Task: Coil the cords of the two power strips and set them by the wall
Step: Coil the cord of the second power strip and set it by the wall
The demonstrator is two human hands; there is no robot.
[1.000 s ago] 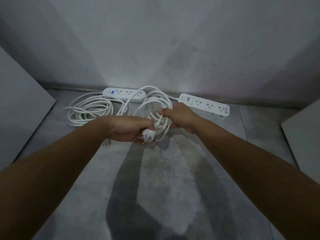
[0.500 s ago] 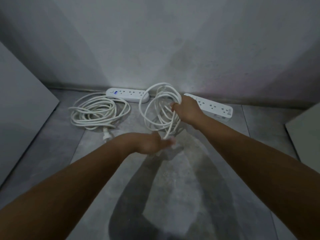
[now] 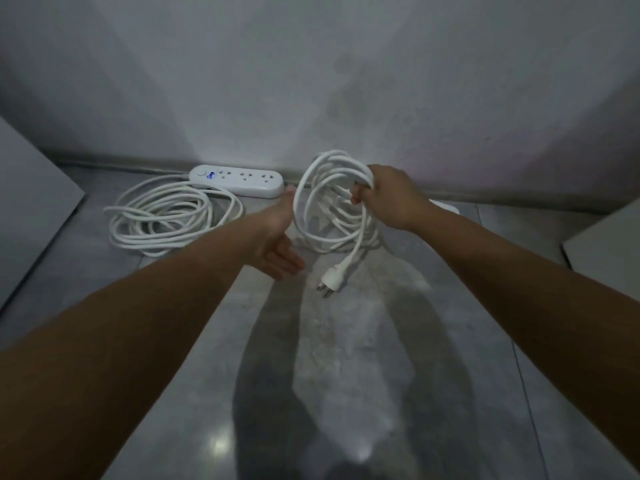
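What the right hand holds: the looped cord, white, in big rings; the fingers curl tight round the top of the rings.
Looped cord: it hangs down from the right hand, and its low part reaches the floor under that hand.
Plug: at the end of the looped cord, low by the floor, below the right hand and just right of the left hand's fingertips.
Left hand: open, palm up, fingers straight, holding nothing. It is just left of the looped cord; I cannot tell if the thumb touches it.
Lit power strip: past the left hand, against the wall, with a small blue light.
Coiled cord: flat on the floor, left of the left hand, joined to the lit power strip.
Other power strip: mostly hidden behind the right hand; only a white bit shows by the wall.
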